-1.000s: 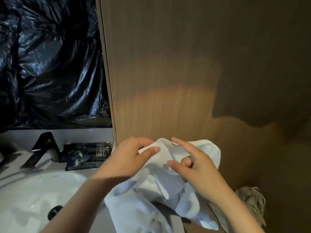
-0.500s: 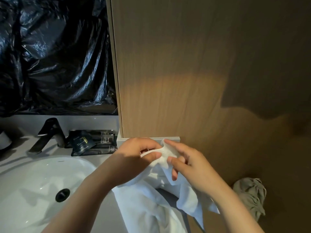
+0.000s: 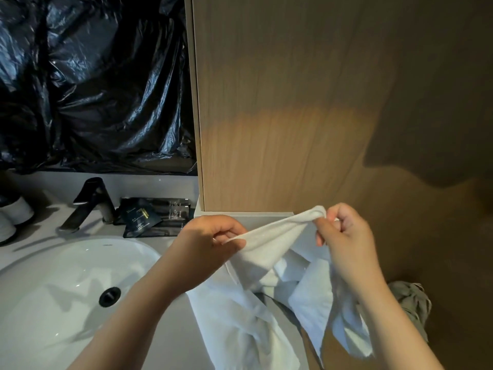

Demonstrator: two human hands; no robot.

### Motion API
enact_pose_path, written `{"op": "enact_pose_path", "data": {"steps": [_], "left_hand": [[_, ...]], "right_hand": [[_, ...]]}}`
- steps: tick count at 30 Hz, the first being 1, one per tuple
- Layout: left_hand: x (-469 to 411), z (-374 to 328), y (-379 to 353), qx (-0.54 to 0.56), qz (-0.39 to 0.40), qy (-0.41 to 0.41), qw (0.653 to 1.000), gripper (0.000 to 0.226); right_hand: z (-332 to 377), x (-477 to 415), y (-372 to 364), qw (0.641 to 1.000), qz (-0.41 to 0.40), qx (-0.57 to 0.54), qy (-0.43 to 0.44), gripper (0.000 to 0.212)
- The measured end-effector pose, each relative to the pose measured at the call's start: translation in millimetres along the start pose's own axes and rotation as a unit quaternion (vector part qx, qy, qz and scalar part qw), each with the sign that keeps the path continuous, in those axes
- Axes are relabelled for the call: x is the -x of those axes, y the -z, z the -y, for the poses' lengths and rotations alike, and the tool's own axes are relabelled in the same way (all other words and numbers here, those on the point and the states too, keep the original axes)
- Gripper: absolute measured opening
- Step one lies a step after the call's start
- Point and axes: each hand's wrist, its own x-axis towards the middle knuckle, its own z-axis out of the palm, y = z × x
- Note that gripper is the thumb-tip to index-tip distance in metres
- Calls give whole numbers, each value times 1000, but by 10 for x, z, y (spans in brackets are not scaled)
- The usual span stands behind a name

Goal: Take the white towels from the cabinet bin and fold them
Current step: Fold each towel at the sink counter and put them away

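A white towel (image 3: 269,241) is stretched between my two hands above the right end of the grey counter (image 3: 170,340). My left hand (image 3: 208,241) pinches one end of its top edge between thumb and fingers. My right hand (image 3: 344,231) pinches the other end, held slightly higher. The rest of the towel hangs down in loose folds over the counter's edge. The cabinet bin is not in view.
A white sink basin (image 3: 66,287) with a black drain lies at the lower left, a black faucet (image 3: 90,201) behind it. Black sachets (image 3: 149,217) lie on the counter. A wooden panel (image 3: 306,116) rises ahead. A grey cloth (image 3: 410,297) is bunched at lower right.
My hands have moved apart, the right one up and to the right, drawing the bunched towel edge out taut between them.
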Motion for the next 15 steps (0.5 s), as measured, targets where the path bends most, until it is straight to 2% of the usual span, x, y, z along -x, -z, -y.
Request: {"op": "enact_pose_path", "data": {"steps": [3,6,8,10,12,15], "left_hand": [[28,14,-60,8,-53,-12,998,9],[43,-47,-124,104,-63,20,992,18],[28,-99,-141,166,-83,57,981,18],[-2,-151,-156,224,-112,90,964,7],[-31,-197,-149,314,-105,121,936,3],[-47,-174,-136,401,-41,147,903,28]], "right_hand": [[-29,-13,-8,999,5,-9,-38,21],[7,25,-36,990,63,-82,-93,7],[30,46,-22,968,103,-177,-145,18],[27,57,32,951,131,-223,-171,31],[31,78,58,950,146,-229,-156,37],[-8,112,41,977,95,-165,-94,38]]}}
